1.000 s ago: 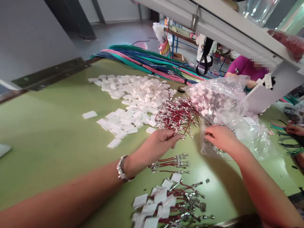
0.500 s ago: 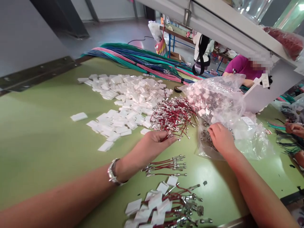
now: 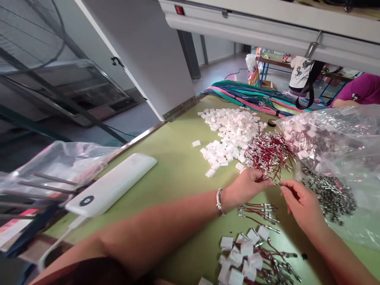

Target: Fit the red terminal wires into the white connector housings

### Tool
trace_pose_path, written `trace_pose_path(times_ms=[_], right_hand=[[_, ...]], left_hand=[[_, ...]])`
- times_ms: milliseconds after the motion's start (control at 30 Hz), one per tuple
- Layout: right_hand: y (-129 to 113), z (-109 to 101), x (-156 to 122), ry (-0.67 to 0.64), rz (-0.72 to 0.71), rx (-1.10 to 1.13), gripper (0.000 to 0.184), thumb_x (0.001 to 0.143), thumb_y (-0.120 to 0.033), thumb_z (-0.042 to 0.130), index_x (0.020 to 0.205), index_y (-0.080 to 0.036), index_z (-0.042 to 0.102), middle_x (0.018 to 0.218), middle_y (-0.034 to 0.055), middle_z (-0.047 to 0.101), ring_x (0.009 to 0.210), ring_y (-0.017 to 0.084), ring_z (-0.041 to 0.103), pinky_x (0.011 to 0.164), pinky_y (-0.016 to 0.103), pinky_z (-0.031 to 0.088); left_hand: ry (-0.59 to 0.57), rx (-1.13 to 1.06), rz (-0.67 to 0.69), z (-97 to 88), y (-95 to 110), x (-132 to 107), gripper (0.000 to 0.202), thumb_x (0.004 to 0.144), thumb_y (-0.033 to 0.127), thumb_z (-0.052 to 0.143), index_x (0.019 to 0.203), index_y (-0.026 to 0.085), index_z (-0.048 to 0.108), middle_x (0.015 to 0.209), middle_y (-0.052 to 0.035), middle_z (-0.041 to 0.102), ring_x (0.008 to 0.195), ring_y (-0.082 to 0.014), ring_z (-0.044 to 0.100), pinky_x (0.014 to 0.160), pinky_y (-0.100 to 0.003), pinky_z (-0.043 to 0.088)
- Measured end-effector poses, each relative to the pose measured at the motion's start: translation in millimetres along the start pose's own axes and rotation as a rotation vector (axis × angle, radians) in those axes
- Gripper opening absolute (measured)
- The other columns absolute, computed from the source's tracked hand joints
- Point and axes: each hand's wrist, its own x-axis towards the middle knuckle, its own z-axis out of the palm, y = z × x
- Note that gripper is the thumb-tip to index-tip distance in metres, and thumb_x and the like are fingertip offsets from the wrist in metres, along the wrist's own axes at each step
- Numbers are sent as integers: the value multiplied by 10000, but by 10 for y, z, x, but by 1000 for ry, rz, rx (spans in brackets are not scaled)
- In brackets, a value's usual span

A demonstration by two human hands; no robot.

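Observation:
My left hand [image 3: 247,186], with a bracelet at the wrist, pinches a short red wire with metal ends. Close to its fingertips, my right hand [image 3: 305,204] is closed on a small metal fitting [image 3: 278,183] at the wire's end; whether the two parts are joined is too small to tell. Beyond my left hand lies a heap of red wires [image 3: 268,150] with shiny terminals. Below the hands is a row of red wires [image 3: 259,211] with metal fittings. Nearer still, wires with white plastic housings [image 3: 246,257] form a pile.
Loose white housings [image 3: 233,130] are heaped behind the hands. On the right are clear plastic bags [image 3: 368,190] and dark metal fittings [image 3: 329,194]. A white corded device [image 3: 115,182] lies left; long cable bundles [image 3: 252,97] lie behind. A person's purple sleeve [image 3: 356,89] shows far right.
My right hand has left the bag of metal fittings and come to my left fingertips with a small fitting. My left hand still grips a wire. The view has swung left.

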Motion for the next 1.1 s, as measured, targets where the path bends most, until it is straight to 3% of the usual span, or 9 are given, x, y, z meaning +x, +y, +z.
trace_pose_path(times_ms=[167, 333, 433, 567, 633, 700, 833, 967, 1100], right_hand=[[-13, 25, -14, 28, -36, -19, 221, 862, -389, 503, 836, -216, 638, 632, -5, 640, 422, 116, 505, 455, 257, 408], [-20, 60, -40, -11, 26, 51, 229, 857, -405, 512, 779, -216, 616, 598, -29, 588, 383, 94, 447, 410, 241, 355], [-26, 64, -57, -86, 122, 169, 257, 860, -433, 515, 743, -215, 580, 578, -50, 533, 351, 73, 409, 376, 225, 305], [-50, 46, -77, -243, 258, 257, 255, 844, -427, 525, 710, -211, 534, 572, -58, 522, 314, 57, 375, 342, 209, 240], [-62, 31, -72, -249, 280, 233, 252, 845, -408, 511, 688, -211, 519, 551, -61, 512, 310, 58, 360, 344, 212, 238], [-58, 11, -55, -196, 229, 168, 240, 852, -382, 491, 687, -212, 534, 547, -53, 525, 347, 74, 395, 379, 221, 291], [2, -2, -35, -13, -17, -98, 184, 855, -299, 481, 765, -215, 618, 634, -1, 628, 579, 147, 573, 566, 265, 424], [36, -2, -67, -38, -183, -277, 201, 866, -251, 484, 830, -219, 680, 795, 45, 700, 735, 179, 631, 691, 313, 465], [135, -262, 27, -39, -121, -395, 215, 872, -288, 513, 917, -228, 714, 872, 49, 721, 768, 184, 652, 719, 315, 481]], left_hand=[[13, 13, 6, 6, -8, -9, 317, 804, 426, 612, 624, 165, 597, 550, 24, 507, 555, -94, 439, 506, -227, 377], [64, 114, 44, 12, -15, -19, 332, 836, 407, 591, 614, 160, 580, 551, 18, 516, 543, -92, 446, 496, -224, 374], [69, 228, 176, -13, 15, -44, 355, 861, 383, 576, 582, 163, 562, 542, 16, 523, 546, -89, 463, 508, -216, 386], [-44, 365, 415, -53, 38, -76, 305, 899, 324, 532, 652, 171, 621, 588, 7, 594, 569, -87, 518, 555, -210, 430], [-60, 442, 486, -64, 30, -75, 300, 918, 298, 506, 679, 172, 636, 596, 5, 606, 565, -87, 528, 556, -212, 438], [-25, 516, 547, -77, 20, -58, 290, 932, 272, 484, 720, 170, 652, 620, -4, 618, 586, -97, 545, 566, -220, 451], [145, 544, 677, -138, 15, 1, 246, 944, 205, 430, 957, 164, 673, 804, -52, 674, 756, -140, 600, 683, -279, 510], [261, 438, 530, -175, 23, 37, 248, 955, 245, 433, 990, 176, 669, 796, -31, 671, 714, -117, 593, 667, -253, 508], [109, 436, 357, -135, 53, 20, 242, 927, 295, 468, 871, 158, 659, 746, -24, 640, 681, -117, 564, 646, -251, 486]])
